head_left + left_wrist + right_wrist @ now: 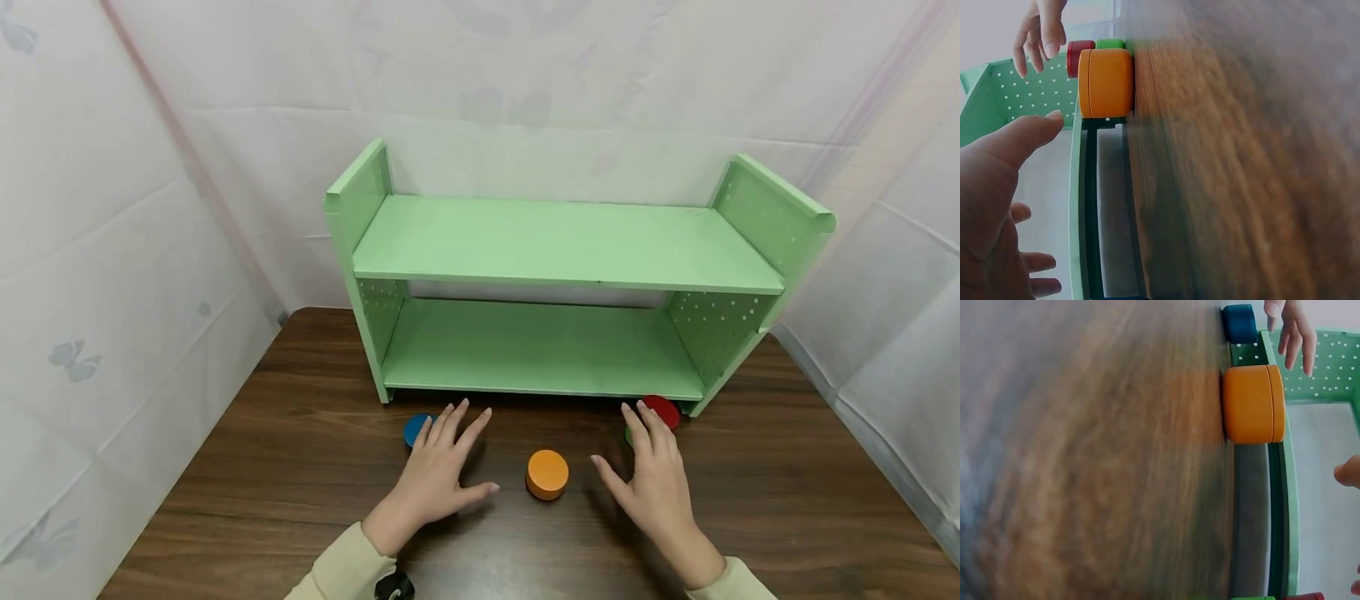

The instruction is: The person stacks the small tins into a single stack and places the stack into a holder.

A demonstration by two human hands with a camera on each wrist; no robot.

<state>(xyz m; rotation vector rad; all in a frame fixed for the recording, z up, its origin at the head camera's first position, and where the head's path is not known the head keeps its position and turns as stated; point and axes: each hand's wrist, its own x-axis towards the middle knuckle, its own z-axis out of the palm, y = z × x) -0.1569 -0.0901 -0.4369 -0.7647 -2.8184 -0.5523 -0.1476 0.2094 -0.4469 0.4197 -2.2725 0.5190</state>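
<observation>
An orange round block stands on the table between the two hands, touched by neither. My left hand, fingers spread, hovers over the table to its left and partly covers a blue round piece. On the other side my right hand is held with fingers extended, in front of a red round piece and a mostly hidden green one. The left wrist view shows the orange block near the red and green pieces; in the right wrist view the blue piece appears beyond it.
A light green two-tier shelf stands at the back of the brown wooden table, its front edge just behind the pieces. Pale patterned cloth hangs behind and at both sides.
</observation>
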